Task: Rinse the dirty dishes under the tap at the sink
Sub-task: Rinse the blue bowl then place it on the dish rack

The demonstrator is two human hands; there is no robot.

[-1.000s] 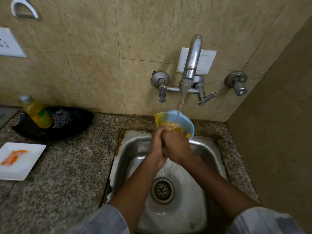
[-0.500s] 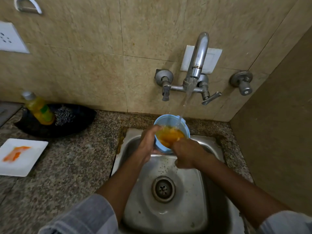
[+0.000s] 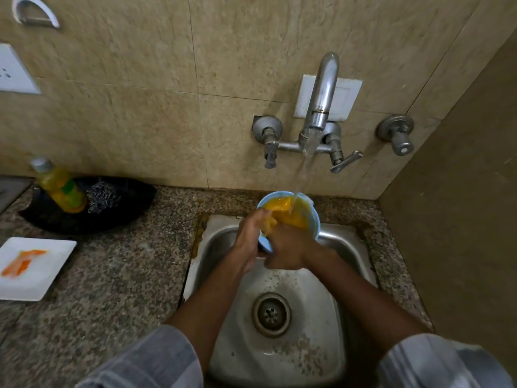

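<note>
Head view: both hands hold a blue bowl (image 3: 288,217) of orange residue over the sink (image 3: 330,278), under the tap (image 3: 321,93) stream; left hand (image 3: 249,239) fingers curl on its rim, right hand (image 3: 291,247) grips its near side

Since half a second ago we have brought our hands together at the bowl (image 3: 310,219): the right hand (image 3: 291,249), then below its rim, now covers the near side, and the left hand (image 3: 251,236) has its fingers over the rim, in the yellow residue. A second ago both hands hid most of the bowl; now its far half shows under the water stream (image 3: 303,175).
</note>
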